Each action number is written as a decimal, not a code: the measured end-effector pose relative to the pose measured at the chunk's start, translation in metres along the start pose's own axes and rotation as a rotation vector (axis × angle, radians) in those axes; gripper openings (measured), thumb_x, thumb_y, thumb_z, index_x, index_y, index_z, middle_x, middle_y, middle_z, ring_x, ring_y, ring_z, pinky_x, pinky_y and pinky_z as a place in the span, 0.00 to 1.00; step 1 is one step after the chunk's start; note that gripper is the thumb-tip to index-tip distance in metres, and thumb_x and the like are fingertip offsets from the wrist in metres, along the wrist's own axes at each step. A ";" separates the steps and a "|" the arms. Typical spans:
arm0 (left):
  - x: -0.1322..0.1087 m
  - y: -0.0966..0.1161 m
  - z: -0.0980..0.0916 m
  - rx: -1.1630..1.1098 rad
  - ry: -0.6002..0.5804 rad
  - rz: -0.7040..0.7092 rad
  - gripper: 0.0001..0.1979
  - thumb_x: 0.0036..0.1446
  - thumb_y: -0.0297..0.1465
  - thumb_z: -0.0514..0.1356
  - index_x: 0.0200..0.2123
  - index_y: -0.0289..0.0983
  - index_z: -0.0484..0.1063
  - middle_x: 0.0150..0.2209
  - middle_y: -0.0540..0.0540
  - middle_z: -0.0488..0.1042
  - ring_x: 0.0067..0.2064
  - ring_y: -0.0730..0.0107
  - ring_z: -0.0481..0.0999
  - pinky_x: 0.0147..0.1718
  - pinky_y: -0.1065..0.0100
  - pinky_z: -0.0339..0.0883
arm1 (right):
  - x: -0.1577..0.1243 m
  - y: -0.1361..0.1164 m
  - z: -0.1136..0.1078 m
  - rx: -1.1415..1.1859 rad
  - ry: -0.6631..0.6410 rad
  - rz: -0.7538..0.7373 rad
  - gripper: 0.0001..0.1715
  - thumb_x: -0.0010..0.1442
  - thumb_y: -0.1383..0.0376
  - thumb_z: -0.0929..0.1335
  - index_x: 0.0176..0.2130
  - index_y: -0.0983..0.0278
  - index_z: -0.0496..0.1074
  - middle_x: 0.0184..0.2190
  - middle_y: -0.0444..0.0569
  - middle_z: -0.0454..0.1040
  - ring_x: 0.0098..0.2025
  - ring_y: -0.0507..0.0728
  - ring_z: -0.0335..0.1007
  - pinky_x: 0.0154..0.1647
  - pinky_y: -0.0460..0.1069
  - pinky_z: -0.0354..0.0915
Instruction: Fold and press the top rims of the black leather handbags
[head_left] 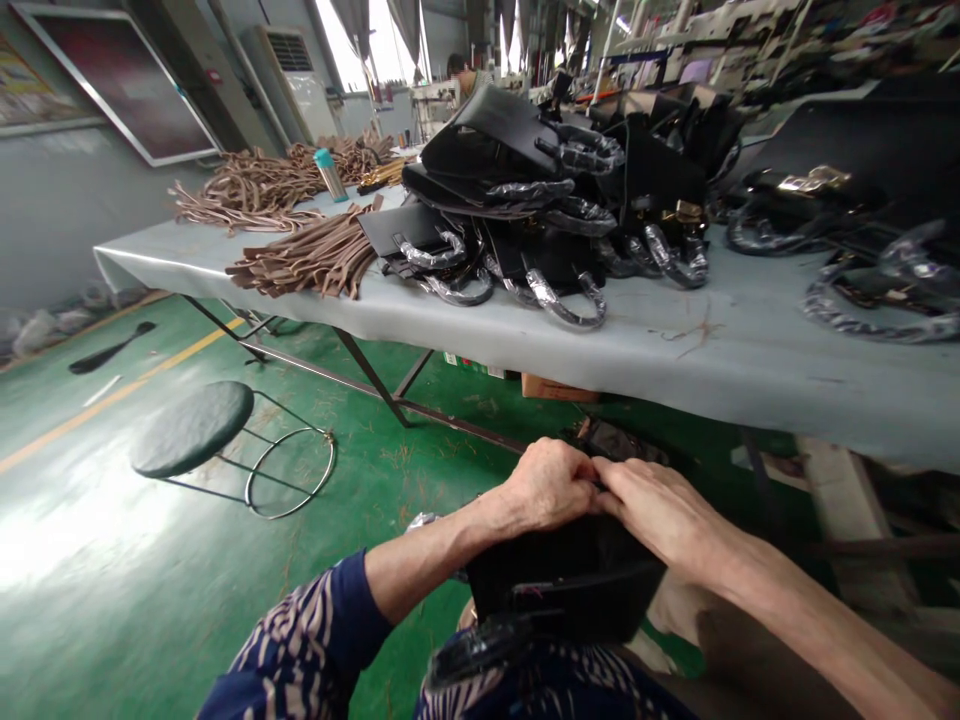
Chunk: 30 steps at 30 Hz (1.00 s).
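Note:
A black handbag [570, 570] rests on my lap, with its plastic-wrapped handle [480, 650] towards my body. My left hand [551, 485] is closed at the bag's far edge, its fingers curled under. Right against it, my right hand [652, 500] pinches at the same edge, and the fingertips of both hands meet there. Whatever small part lies between the fingers is hidden. Ahead, on the table, black handbags [480, 150] are piled up, several with handles wrapped in clear plastic.
A grey-covered table [750, 370] runs across in front of me. Brown leather straps [307, 255] lie in bundles on it, near a teal-capped bottle [330, 175]. A round stool [195, 430] stands on the green floor at left. Beneath the table is a cardboard box [559, 388].

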<state>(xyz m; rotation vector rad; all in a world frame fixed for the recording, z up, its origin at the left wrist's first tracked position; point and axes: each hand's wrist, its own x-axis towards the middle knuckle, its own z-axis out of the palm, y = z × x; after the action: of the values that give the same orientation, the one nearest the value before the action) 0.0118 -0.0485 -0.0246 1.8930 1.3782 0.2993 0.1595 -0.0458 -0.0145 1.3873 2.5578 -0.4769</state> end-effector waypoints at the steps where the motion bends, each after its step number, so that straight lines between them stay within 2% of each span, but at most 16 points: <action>1: -0.001 -0.002 -0.005 -0.046 -0.021 0.005 0.12 0.48 0.31 0.53 0.30 0.33 0.74 0.24 0.49 0.71 0.28 0.72 0.67 0.26 0.74 0.59 | 0.000 0.001 0.000 0.003 -0.002 -0.024 0.12 0.61 0.65 0.58 0.37 0.65 0.69 0.31 0.52 0.75 0.37 0.60 0.71 0.32 0.50 0.56; 4: -0.010 -0.016 -0.025 -0.179 -0.080 0.042 0.13 0.51 0.33 0.54 0.36 0.34 0.73 0.29 0.50 0.72 0.30 0.74 0.68 0.27 0.75 0.59 | -0.004 0.005 0.003 0.013 0.023 -0.046 0.13 0.61 0.64 0.59 0.33 0.62 0.70 0.29 0.50 0.75 0.37 0.60 0.71 0.33 0.50 0.57; 8: -0.036 -0.045 -0.047 -0.276 -0.142 0.013 0.14 0.52 0.35 0.55 0.40 0.35 0.72 0.36 0.49 0.73 0.38 0.71 0.70 0.37 0.73 0.62 | -0.012 0.010 0.007 0.053 0.030 0.002 0.17 0.62 0.61 0.58 0.26 0.61 0.67 0.24 0.47 0.73 0.31 0.57 0.70 0.31 0.49 0.55; 11: -0.055 -0.065 -0.045 -0.362 -0.153 -0.032 0.21 0.46 0.36 0.63 0.45 0.37 0.70 0.42 0.48 0.72 0.43 0.68 0.69 0.42 0.71 0.61 | -0.015 0.012 0.006 0.091 0.017 0.002 0.18 0.62 0.61 0.57 0.25 0.61 0.66 0.23 0.47 0.72 0.30 0.56 0.69 0.31 0.49 0.56; 13: -0.063 -0.074 -0.037 -0.402 -0.139 -0.065 0.26 0.40 0.34 0.66 0.46 0.38 0.69 0.41 0.49 0.72 0.42 0.68 0.69 0.41 0.70 0.62 | -0.015 0.013 0.005 0.126 0.010 0.006 0.18 0.62 0.60 0.57 0.25 0.61 0.67 0.24 0.47 0.73 0.32 0.57 0.69 0.32 0.50 0.56; 15: -0.066 -0.080 -0.029 -0.442 -0.137 -0.083 0.27 0.39 0.32 0.67 0.46 0.37 0.69 0.38 0.50 0.72 0.39 0.69 0.69 0.37 0.71 0.63 | -0.014 0.013 0.004 0.182 -0.006 0.020 0.18 0.61 0.59 0.58 0.25 0.60 0.68 0.25 0.47 0.73 0.32 0.57 0.69 0.33 0.49 0.57; 19: -0.064 -0.084 -0.021 -0.485 -0.127 -0.064 0.24 0.37 0.32 0.68 0.43 0.36 0.71 0.35 0.51 0.71 0.37 0.71 0.69 0.35 0.73 0.62 | -0.014 0.017 0.005 0.291 -0.056 0.010 0.19 0.60 0.57 0.58 0.25 0.60 0.68 0.25 0.45 0.74 0.32 0.56 0.69 0.33 0.49 0.59; 21: -0.062 -0.082 -0.022 -0.471 -0.127 -0.056 0.23 0.38 0.34 0.68 0.41 0.36 0.72 0.35 0.51 0.71 0.37 0.71 0.69 0.35 0.73 0.61 | -0.015 0.019 0.006 0.306 -0.033 0.006 0.18 0.59 0.56 0.59 0.25 0.60 0.69 0.26 0.44 0.74 0.33 0.56 0.69 0.34 0.49 0.60; 25: -0.057 -0.071 -0.027 -0.449 -0.112 -0.003 0.20 0.45 0.39 0.64 0.41 0.36 0.73 0.39 0.48 0.73 0.41 0.68 0.69 0.38 0.72 0.61 | -0.017 0.019 0.004 0.292 0.020 0.005 0.17 0.58 0.56 0.59 0.27 0.59 0.72 0.29 0.45 0.75 0.34 0.57 0.70 0.31 0.48 0.60; 28: -0.051 -0.062 -0.027 -0.443 -0.068 -0.010 0.17 0.51 0.39 0.58 0.41 0.34 0.74 0.39 0.47 0.74 0.41 0.67 0.70 0.39 0.72 0.61 | -0.015 0.016 0.001 0.290 0.002 -0.002 0.17 0.58 0.57 0.60 0.25 0.59 0.71 0.24 0.44 0.74 0.29 0.55 0.69 0.28 0.47 0.59; 30: -0.046 -0.058 -0.025 -0.437 -0.035 -0.023 0.15 0.52 0.36 0.58 0.38 0.32 0.75 0.36 0.46 0.74 0.39 0.68 0.70 0.37 0.72 0.61 | -0.014 0.015 0.000 0.298 -0.005 -0.005 0.17 0.57 0.58 0.60 0.23 0.60 0.70 0.22 0.43 0.72 0.27 0.54 0.68 0.27 0.47 0.58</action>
<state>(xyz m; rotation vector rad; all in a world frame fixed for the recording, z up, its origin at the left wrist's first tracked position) -0.0621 -0.0713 -0.0367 1.5128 1.1958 0.5086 0.1795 -0.0488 -0.0134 1.4660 2.5659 -0.8910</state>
